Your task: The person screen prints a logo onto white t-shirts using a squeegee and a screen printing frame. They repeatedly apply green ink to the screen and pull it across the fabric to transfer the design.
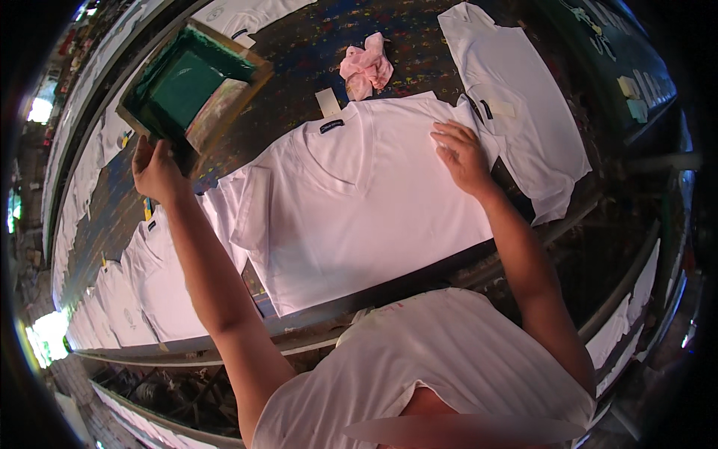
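A white V-neck T-shirt [329, 217] lies spread in front of me on a dark, paint-speckled table [299, 60], its collar toward the far side. My right hand [465, 161] rests on its right shoulder area, fingers stretched out and holding nothing. At the far left, my left hand [159, 170] is closed at the near corner of a wooden-edged printing screen [183, 86] with green mesh. The screen is tilted, and part of the grip is hidden. A pale tag [327, 102] sticks out beyond the shirt's collar.
Beyond the collar lies a crumpled pink cloth [366, 66]. Another white shirt [516, 97] lies to the right, with more white shirts [161, 262] in a row along the left. Across an aisle at right stands another dark table [598, 52].
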Demonstrator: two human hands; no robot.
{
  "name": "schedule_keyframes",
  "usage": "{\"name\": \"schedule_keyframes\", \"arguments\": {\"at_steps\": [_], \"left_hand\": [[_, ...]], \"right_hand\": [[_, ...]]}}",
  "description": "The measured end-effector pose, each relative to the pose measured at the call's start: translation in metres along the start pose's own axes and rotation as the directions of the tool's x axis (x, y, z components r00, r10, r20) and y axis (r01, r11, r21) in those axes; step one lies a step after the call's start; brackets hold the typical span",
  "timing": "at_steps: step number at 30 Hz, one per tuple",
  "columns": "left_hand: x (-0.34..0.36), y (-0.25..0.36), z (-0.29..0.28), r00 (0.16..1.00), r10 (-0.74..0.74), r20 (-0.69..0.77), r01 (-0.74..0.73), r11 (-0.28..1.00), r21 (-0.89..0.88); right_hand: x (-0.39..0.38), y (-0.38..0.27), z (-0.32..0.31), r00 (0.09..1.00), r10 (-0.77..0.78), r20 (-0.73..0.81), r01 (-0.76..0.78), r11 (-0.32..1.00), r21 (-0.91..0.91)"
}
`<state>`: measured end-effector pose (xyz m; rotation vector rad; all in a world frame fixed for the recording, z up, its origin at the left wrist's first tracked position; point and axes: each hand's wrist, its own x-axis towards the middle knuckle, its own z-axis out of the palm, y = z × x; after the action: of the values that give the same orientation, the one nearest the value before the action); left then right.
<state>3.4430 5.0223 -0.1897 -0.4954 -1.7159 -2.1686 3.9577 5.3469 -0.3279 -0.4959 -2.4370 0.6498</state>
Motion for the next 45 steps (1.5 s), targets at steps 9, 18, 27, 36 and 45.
{"name": "schedule_keyframes", "arguments": {"at_steps": [9, 18, 27, 36, 45], "left_hand": [[-0.270, 0.114, -0.004, 0.871, -0.369, 0.324, 0.411, 0.909, -0.073], [-0.455, 0.122, -0.014, 0.774, -0.336, 0.537, 0.403, 0.915, -0.009], [-0.466, 0.107, -0.028, 0.795, -0.205, 0.570, 0.154, 0.978, 0.138], [-0.467, 0.100, -0.027, 0.821, -0.212, 0.531, 0.152, 0.976, 0.155], [-0.460, 0.090, -0.025, 0.827, -0.211, 0.521, 0.150, 0.976, 0.157]], "right_hand": [[-0.058, -0.087, -0.054, 0.943, 0.294, 0.155, -0.217, 0.190, 0.958], [-0.188, -0.096, -0.063, 0.747, 0.652, 0.128, -0.408, 0.299, 0.863], [-0.212, -0.077, -0.047, 0.823, 0.568, -0.009, -0.391, 0.579, 0.716], [-0.202, -0.072, -0.041, 0.859, 0.511, -0.008, -0.416, 0.708, 0.571], [-0.195, -0.074, -0.034, 0.867, 0.497, -0.019, -0.414, 0.742, 0.527]]}}
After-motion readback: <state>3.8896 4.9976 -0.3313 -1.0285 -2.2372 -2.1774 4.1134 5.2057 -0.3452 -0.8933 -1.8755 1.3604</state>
